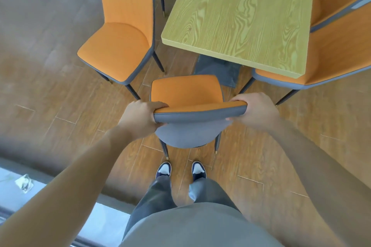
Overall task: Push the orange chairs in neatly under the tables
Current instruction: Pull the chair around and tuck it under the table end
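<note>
Wood-plank floor (60,90), one pale wood-grain desk (241,18). Orange chairs counted: three certain, perhaps a fourth at far right, cropped. Left hand (138,118) and right hand (255,110) have fingers closed round the backrest ends of the nearest chair (186,90); its seat is short of the desk edge. Left chair (120,46) stands out, turned away. Little appears done.
</note>
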